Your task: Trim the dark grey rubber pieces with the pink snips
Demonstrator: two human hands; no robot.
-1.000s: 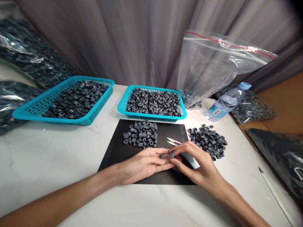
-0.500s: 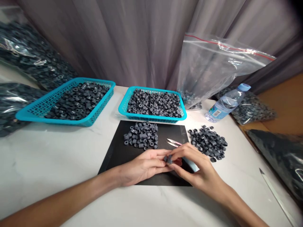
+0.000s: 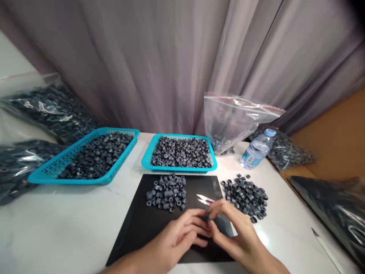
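Over the black mat [image 3: 134, 232], my right hand [image 3: 238, 232] pinches a small dark grey plastic ring [image 3: 207, 216] between thumb and forefinger. My left hand [image 3: 186, 236] is beside it, fingers outstretched and slightly bent, fingertips close to the ring; whether they touch it is unclear. Its thumb stands off from the ring. A pile of grey rings [image 3: 168, 193] is on the mat behind my left hand. Small scissors [image 3: 203, 198] with pointed silver blades lie just behind my right hand, their handles hidden. Another pile of rings [image 3: 246, 196] lies on the table to the right.
Two blue baskets [image 3: 144, 164] [image 3: 110, 178] hold many rings. Bags of rings [image 3: 48, 110] stand at left. A clear zip bag [image 3: 228, 118], a water bottle [image 3: 256, 150] and dark bags [image 3: 330, 205] are at right. A pointed blade [image 3: 326, 249] lies near the right table edge.
The view has tilted up, so the scene sits lower. My left thumb has come off the ring, and the left hand has turned more palm-down. My right fingers keep their pinch.
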